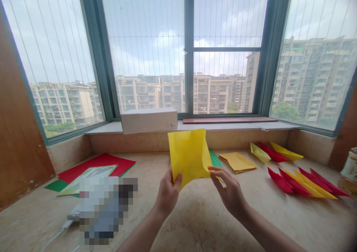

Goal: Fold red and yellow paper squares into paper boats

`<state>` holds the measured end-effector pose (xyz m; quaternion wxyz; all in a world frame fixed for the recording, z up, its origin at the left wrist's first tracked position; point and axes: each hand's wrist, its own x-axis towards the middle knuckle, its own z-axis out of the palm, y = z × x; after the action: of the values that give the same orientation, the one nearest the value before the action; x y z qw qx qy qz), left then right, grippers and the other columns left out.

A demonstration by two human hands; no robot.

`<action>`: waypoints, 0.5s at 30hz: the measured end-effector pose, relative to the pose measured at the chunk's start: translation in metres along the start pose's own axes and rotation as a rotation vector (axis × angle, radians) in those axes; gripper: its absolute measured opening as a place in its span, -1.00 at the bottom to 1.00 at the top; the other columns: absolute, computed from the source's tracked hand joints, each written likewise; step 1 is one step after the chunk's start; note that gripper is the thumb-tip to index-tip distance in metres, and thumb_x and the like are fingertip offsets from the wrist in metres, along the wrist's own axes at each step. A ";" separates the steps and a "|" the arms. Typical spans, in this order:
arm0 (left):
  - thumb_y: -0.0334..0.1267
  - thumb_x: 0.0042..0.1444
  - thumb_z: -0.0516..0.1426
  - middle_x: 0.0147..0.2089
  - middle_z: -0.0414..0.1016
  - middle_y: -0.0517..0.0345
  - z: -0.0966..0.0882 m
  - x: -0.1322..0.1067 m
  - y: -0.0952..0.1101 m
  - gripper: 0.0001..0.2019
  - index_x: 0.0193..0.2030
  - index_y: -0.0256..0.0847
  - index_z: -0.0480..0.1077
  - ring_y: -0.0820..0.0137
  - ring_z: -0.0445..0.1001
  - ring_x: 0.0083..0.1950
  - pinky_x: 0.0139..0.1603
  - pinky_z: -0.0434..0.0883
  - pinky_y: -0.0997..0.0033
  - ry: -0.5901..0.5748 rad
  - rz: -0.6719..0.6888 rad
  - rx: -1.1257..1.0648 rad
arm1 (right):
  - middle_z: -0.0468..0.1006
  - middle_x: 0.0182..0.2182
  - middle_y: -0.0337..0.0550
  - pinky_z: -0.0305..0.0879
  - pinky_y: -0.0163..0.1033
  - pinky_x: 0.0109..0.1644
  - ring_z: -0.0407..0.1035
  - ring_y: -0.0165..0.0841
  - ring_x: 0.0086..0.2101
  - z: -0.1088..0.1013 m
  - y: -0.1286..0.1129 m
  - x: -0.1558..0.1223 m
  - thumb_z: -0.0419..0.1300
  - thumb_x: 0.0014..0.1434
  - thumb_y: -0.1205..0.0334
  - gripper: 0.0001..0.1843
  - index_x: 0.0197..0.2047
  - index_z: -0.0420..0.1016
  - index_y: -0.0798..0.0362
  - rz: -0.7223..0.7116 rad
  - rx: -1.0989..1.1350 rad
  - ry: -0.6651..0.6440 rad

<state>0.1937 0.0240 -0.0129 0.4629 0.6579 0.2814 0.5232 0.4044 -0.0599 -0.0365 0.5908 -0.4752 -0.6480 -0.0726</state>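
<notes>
A creased sheet of yellow paper [190,153] is held up above the stone ledge, bent a little along its folds. My left hand [169,190] grips its lower left corner, thumb in front and fingers behind. At the lower right corner, my right hand [228,188] pinches the paper's edge between thumb and fingertips. Behind the sheet, a piece of green paper [214,158] shows in part. Just right of it lies a stack of folded orange-yellow paper [237,162].
Several folded paper boats [306,181] in red and yellow sit at the right, near a jar [349,170]. Red paper [97,164] and green sheets lie left, beside a blurred-out patch and a white cable [65,226]. A white box [149,121] stands on the windowsill.
</notes>
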 end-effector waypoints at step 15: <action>-0.10 0.12 0.20 -0.08 0.58 -0.07 0.003 0.002 -0.009 -0.72 -0.10 -0.23 0.47 0.13 0.51 -0.03 -0.04 0.43 0.29 -0.022 -0.078 -0.111 | 0.68 -0.21 -0.10 0.49 -0.08 -0.15 0.57 -0.16 -0.23 -0.003 -0.017 -0.003 0.19 0.27 0.13 -0.81 -0.09 0.58 -0.09 0.154 0.091 0.079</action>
<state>0.1979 0.0281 -0.0205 0.5217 0.6255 0.2724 0.5122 0.3944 -0.0728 -0.0304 0.6406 -0.4932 -0.5883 -0.0162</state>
